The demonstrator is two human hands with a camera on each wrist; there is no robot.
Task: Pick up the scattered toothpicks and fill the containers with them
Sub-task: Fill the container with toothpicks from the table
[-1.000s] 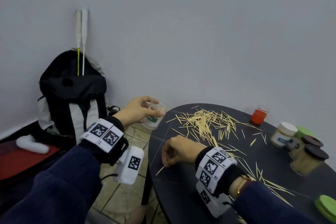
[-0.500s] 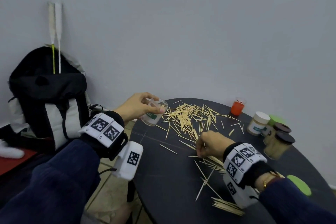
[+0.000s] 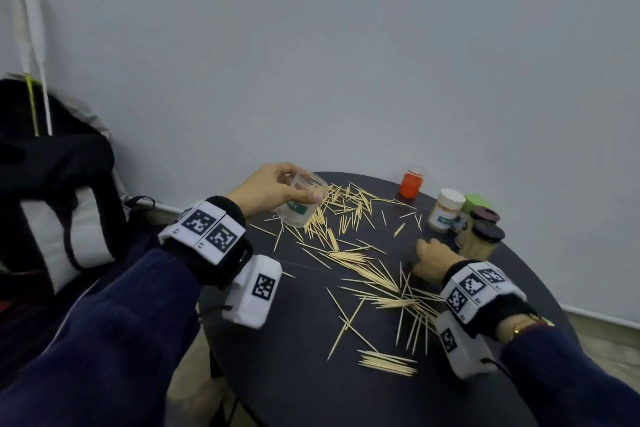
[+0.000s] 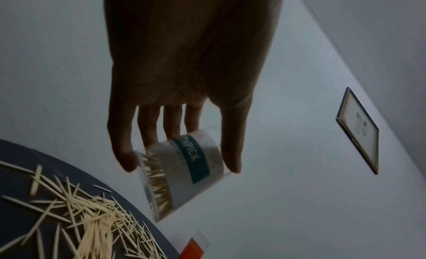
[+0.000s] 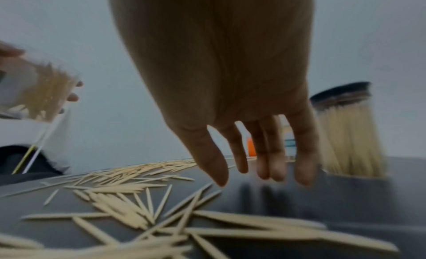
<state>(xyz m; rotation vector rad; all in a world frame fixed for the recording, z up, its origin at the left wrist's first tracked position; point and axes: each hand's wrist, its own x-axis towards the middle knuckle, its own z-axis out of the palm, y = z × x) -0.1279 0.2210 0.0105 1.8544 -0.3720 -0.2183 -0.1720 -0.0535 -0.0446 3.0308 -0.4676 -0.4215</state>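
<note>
Grey walls back a round dark counter (image 3: 298, 374) strewn with thin wooden toothpicks (image 3: 349, 256). From the head view, the left hand (image 3: 266, 192) holds a clear plastic container (image 3: 301, 204) tilted over the counter's far left edge; the right hand (image 3: 433, 258) reaches flat toward four lidded jars (image 3: 481, 241) and an orange cup (image 3: 411, 182).

At the left wrist, the fingers (image 4: 147, 129) curl round the container (image 4: 184, 173), its teal label showing, toothpicks (image 4: 156, 179) inside.

At the right wrist, the fingers (image 5: 262, 153) hang straight, slightly spread, just above the counter (image 5: 299, 199), holding nothing.
</note>
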